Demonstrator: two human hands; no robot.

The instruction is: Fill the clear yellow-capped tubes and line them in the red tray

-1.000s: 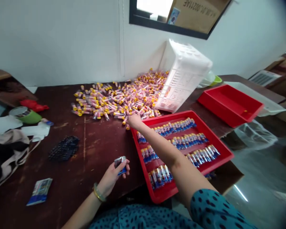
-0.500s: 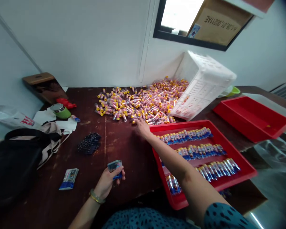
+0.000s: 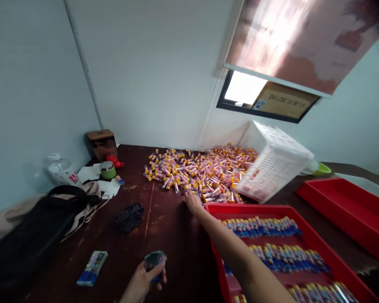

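Observation:
My left hand [image 3: 145, 275], low in the middle, is closed round a small stack of printed packets [image 3: 154, 260] with dark and blue parts. Another stack of flat blue-and-white packets [image 3: 92, 268] lies to its left on the dark table. Farther forward, my right hand [image 3: 193, 202] rests at the near edge of a big pile of small clear tubes [image 3: 205, 170] with pink contents and yellow caps. Its fingers are bent together on a tube there, though blur softens the grip. Beneath my right forearm is a red tray [image 3: 290, 210] holding rows of tubes in blue-printed wrappers.
A white perforated crate [image 3: 271, 162] leans on its side beside the pile. Right of it stands a second red tray [image 3: 344, 206]. At left are a black bag [image 3: 34, 235], a plastic bottle [image 3: 61, 168], a green-sided jar [image 3: 108, 170] and a dark dotted cloth [image 3: 129, 216].
The view has tilted upward, so the table's things appear lower and more of the wall and window blind shows. My right hand stays at the pile's edge; my left still holds its stack.

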